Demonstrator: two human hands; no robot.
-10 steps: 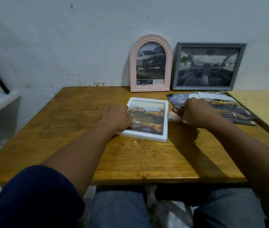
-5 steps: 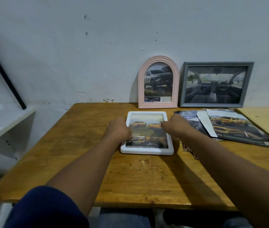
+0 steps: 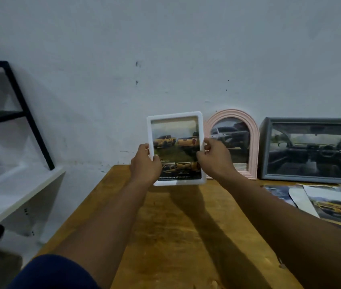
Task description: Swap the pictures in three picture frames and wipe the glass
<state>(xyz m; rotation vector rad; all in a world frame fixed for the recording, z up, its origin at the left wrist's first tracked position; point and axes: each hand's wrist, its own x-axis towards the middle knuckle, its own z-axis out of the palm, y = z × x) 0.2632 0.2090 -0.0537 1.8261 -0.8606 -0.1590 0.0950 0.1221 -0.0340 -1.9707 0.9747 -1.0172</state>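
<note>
We hold the white frame (image 3: 175, 148) upright above the table (image 3: 186, 226) rear edge, left hand (image 3: 144, 163) and right hand (image 3: 213, 157) gripping its side edges. Risk: it may strike the adjacent pink arched frame (image 3: 246, 130), toppling it.

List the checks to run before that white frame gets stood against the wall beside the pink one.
1. Grip: left hand and right hand hold the white frame by opposite side edges: ok.
2. Frame upright, picture facing the person: ok.
3. Picture fills the opening: ok.
4. Glass wiped clean: cannot tell.
5. Spot on the table left of the pink arched frame free: cannot tell, frame and hands hide it.
</note>
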